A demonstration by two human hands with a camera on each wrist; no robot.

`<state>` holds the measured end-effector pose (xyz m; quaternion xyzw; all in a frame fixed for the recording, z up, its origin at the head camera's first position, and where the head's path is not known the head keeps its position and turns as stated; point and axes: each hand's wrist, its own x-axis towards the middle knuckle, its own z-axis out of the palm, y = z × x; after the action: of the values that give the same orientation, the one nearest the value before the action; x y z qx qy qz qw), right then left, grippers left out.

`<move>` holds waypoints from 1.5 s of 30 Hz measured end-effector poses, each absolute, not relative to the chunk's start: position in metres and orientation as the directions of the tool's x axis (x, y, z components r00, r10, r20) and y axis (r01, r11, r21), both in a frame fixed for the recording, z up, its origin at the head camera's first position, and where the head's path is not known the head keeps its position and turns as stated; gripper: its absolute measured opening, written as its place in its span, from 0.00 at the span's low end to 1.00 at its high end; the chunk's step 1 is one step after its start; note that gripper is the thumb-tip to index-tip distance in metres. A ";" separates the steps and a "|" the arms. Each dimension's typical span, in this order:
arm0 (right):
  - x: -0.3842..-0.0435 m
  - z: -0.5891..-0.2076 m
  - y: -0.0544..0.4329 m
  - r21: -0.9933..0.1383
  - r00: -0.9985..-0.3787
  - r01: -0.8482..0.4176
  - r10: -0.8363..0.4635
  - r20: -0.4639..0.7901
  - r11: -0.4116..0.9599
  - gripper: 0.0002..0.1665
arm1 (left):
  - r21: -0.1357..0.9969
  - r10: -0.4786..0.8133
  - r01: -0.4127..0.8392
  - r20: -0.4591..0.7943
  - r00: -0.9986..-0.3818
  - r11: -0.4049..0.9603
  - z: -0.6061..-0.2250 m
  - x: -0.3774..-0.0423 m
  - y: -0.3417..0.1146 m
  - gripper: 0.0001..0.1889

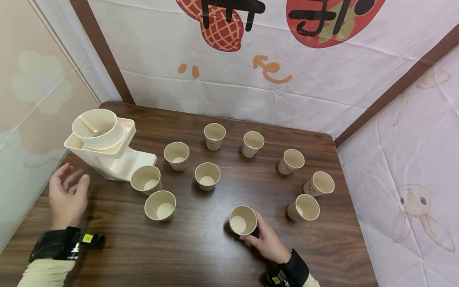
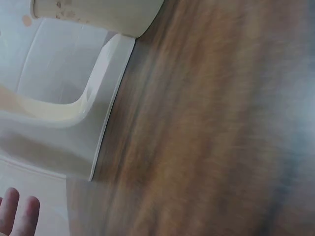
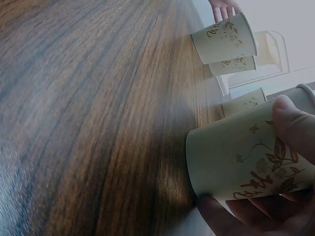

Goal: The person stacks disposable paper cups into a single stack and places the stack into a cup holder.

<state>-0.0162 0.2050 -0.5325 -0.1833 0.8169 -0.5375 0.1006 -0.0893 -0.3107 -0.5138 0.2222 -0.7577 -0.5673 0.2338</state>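
My right hand (image 1: 267,239) grips a beige paper cup (image 1: 243,220) from its right side, thumb toward the front and fingers behind. In the right wrist view this cup (image 3: 246,152) shows a brown floral print, with its base close over the wooden table. My left hand (image 1: 68,195) is held with loosely bent fingers and nothing in them, left of a white plastic stand (image 1: 136,161). Two left fingertips (image 2: 30,214) show at the corner of the left wrist view. On the stand's top tray sits a large cream bowl (image 1: 98,129) with a light stick or handle inside.
Several paper cups stand upright on the left and middle of the table, among them one cup (image 1: 160,205) nearest me and one (image 1: 207,176) in the centre. More cups (image 1: 303,207) line the right side. Printed fabric walls (image 1: 229,95) enclose the wooden table (image 1: 201,255).
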 end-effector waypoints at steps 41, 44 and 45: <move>-0.016 -0.533 0.207 -0.919 -0.913 -0.193 -0.406 0.040 0.345 0.46 | 0.923 0.124 0.291 0.267 -0.956 0.253 -0.539 -0.029 -0.206 0.43; -0.016 -0.533 0.207 -0.918 -0.914 -0.190 -0.404 0.036 0.348 0.46 | 0.910 0.116 0.278 0.255 -0.960 0.308 -0.539 -0.029 -0.201 0.45; -0.016 -0.534 0.206 -0.918 -0.914 -0.187 -0.404 0.032 0.349 0.46 | 0.907 0.110 0.276 0.254 -0.961 0.318 -0.538 -0.029 -0.199 0.45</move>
<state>-0.0161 0.2064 -0.5335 -0.1810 0.8151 -0.5410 0.1002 -0.0293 -0.1989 -0.5385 -0.1193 -0.8084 -0.5718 0.0724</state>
